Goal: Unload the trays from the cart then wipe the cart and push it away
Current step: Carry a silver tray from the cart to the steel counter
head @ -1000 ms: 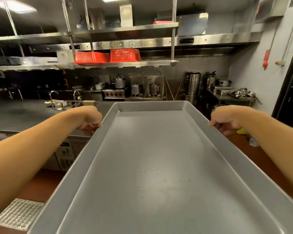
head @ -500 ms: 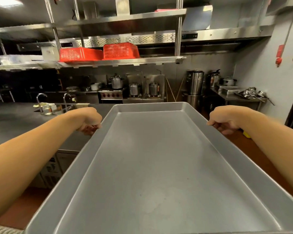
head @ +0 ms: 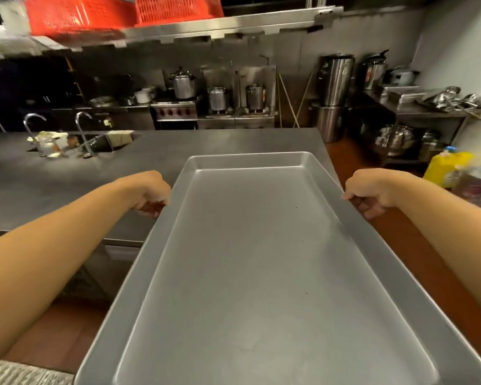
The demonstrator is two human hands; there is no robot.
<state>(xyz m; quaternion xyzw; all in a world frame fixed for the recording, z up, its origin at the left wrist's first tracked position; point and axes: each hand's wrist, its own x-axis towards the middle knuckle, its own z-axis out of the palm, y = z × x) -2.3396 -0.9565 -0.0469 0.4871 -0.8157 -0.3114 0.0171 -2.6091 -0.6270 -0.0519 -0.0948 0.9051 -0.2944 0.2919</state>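
1. I carry the tray in front of me; it fills the lower middle of the frame, its far end out over the near edge of the steel tabletop.
2. My left hand grips the left long rim, fingers curled under the lip. My right hand grips the right long rim the same way, straight across from it.
3. The tray looks like bare sheet metal, empty and shallow. I judge it stiff and fairly light for its breadth, yet awkward because it is so long.
4. The smooth rim is likely slippery, and the rolled lip is the only real hold. Taking both long sides across from each other, as I do, should stop it from tipping.
5. My hands sit toward the far half, so I expect the near end to want to sag.
6. Metal on metal will probably slide and clang, so I would set the far end down first, then lower the rest.
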